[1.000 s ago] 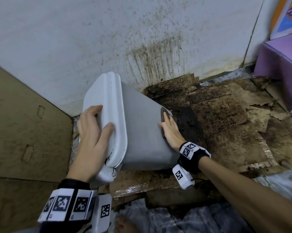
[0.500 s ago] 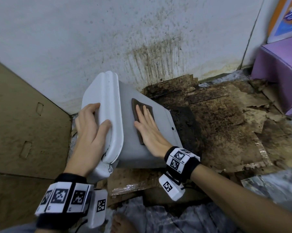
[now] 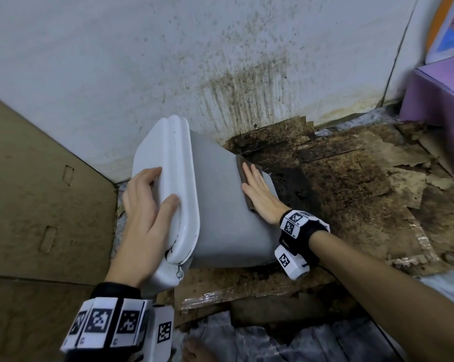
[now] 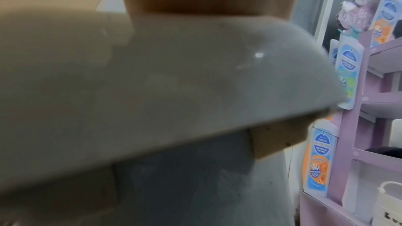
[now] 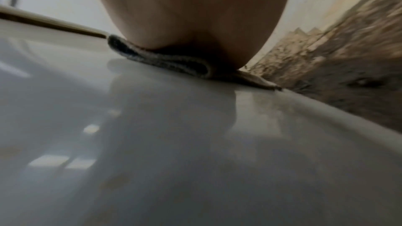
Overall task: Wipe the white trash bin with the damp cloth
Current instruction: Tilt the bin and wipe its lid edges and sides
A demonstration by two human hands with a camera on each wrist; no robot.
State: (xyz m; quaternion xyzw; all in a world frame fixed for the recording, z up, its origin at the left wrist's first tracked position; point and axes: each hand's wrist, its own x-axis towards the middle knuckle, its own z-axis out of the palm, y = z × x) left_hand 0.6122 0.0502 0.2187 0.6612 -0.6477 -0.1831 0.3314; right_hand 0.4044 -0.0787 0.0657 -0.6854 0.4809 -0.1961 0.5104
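The white trash bin [image 3: 220, 205] lies tipped on its side on the floor, between the two hands. Its lid [image 3: 165, 184] is shut and faces the left hand. Its bottom end points away toward the dirty wall [image 3: 168, 61].

The left hand [image 3: 144, 220] holds the lid end of the bin. Its fingers are spread over the flat face of the lid, and the thumb [image 3: 168, 205] hooks over the lid's edge. In the left wrist view the lid [image 4: 152, 83] fills most of the picture, all blurry, with a fingertip [image 4: 293, 133] poking out under its edge.

The right hand [image 3: 259, 194] lies flat on the gray side of the bin, out near its bottom end. Its fingers are straight and close together. They press the damp cloth [image 3: 242, 178] down onto the bin. The cloth is dark brown and folded, and it peeks out on the left-hand side of the fingers. In the right wrist view the folded cloth [image 5: 165, 63] is squashed between the hand [image 5: 191, 9] and the shiny bin side [image 5: 174, 143].

Just past the right hand, the floor [image 3: 351, 184] is covered in torn, stained cardboard. A plain cardboard sheet [image 3: 37, 192] stands beside the left hand. A purple shelf [image 3: 440, 100] sits far off past the right hand, and the left wrist view shows it [image 4: 352, 126] with bottles [image 4: 319, 157] on it.
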